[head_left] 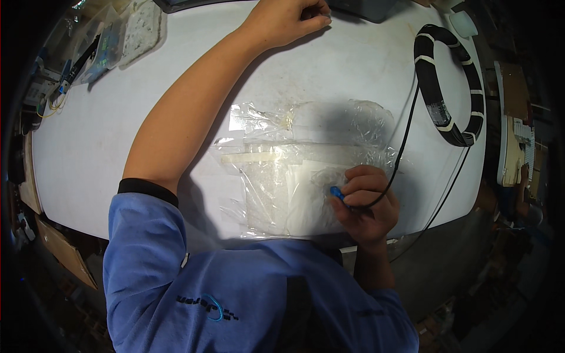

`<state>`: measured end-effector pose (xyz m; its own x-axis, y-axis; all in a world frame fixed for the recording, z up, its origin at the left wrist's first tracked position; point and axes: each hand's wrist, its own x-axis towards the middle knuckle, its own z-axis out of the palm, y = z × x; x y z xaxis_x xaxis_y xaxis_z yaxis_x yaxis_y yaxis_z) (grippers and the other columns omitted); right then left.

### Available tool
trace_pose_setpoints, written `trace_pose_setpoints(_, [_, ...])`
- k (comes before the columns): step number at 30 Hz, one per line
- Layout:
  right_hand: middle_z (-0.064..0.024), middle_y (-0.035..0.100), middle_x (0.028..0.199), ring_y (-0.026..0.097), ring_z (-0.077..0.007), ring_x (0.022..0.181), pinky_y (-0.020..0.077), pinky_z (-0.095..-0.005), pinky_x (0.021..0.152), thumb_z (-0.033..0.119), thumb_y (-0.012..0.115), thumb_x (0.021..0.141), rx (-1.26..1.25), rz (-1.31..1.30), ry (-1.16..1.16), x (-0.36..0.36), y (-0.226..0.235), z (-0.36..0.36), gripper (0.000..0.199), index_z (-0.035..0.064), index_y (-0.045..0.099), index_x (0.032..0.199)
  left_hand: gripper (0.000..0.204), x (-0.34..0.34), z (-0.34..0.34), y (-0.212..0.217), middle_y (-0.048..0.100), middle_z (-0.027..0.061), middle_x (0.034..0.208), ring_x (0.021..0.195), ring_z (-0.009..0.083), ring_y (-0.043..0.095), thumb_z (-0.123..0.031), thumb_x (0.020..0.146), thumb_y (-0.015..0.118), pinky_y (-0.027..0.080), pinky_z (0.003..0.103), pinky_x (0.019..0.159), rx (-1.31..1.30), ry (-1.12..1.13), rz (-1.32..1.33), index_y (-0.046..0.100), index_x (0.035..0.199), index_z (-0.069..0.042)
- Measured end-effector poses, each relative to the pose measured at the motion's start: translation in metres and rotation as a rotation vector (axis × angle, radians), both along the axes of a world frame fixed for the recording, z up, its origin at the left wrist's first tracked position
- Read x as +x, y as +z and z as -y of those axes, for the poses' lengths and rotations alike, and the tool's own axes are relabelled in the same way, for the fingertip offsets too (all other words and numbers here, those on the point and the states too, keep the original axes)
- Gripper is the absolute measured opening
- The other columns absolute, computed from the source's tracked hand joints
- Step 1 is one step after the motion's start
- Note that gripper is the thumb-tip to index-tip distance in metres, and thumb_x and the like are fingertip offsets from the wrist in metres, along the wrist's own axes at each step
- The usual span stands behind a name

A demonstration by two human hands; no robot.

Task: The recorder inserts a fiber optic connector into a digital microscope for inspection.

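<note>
My right hand [374, 206] pinches the end of a black cable [404, 141] close to the front of the table. A small blue tip [336, 192] on that cable end sticks out between thumb and fingers. From there the cable runs up to a thick black cable coil [425, 73], bound with several pale ties, at the table's right. My left hand [289, 22] reaches across to the far edge, its fingers curled beside a dark flat object [368, 9]. Whatever those fingers hold, if anything, cannot be made out.
Clear plastic film and tape [265, 194] cover the white table [88, 147] under my right hand. A clear plastic bin [109, 44] stands at the far left. Near the coil is a pale round container [464, 25]. Another cable strand hangs over the front right edge.
</note>
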<state>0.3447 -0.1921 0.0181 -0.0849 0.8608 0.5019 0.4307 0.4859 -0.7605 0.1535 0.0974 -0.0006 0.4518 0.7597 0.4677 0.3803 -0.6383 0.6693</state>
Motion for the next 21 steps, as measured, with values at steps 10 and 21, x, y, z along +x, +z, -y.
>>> trace_pose_setpoints(10, [-0.0064, 0.072, 0.088, 0.072, -0.0315, 0.091, 0.0597, -0.0393, 0.076, 0.006, 0.091, 0.075, 0.004, 0.073, 0.017, 0.0008, 0.0026, -0.0004, 0.024, 0.0091, 0.068, 0.082, 0.025, 0.0002, -0.0012, 0.0, 0.074, 0.0192, 0.089, 0.081, 0.0335, 0.073, -0.024, 0.09, 0.076, 0.056, 0.04, 0.075, -0.026, -0.016, 0.004, 0.075, 0.099, -0.001])
trace_pose_setpoints(21, [-0.0059, 0.073, 0.087, 0.073, -0.0312, 0.092, 0.0607, -0.039, 0.076, 0.008, 0.091, 0.077, 0.005, 0.092, -0.008, 0.0004, 0.0013, -0.0003, 0.024, 0.0099, 0.068, 0.082, 0.026, 0.0011, -0.0029, -0.0036, 0.075, 0.0194, 0.09, 0.081, 0.0336, 0.073, -0.024, 0.09, 0.075, 0.057, 0.04, 0.076, 0.008, -0.015, 0.016, 0.075, 0.1, 0.0])
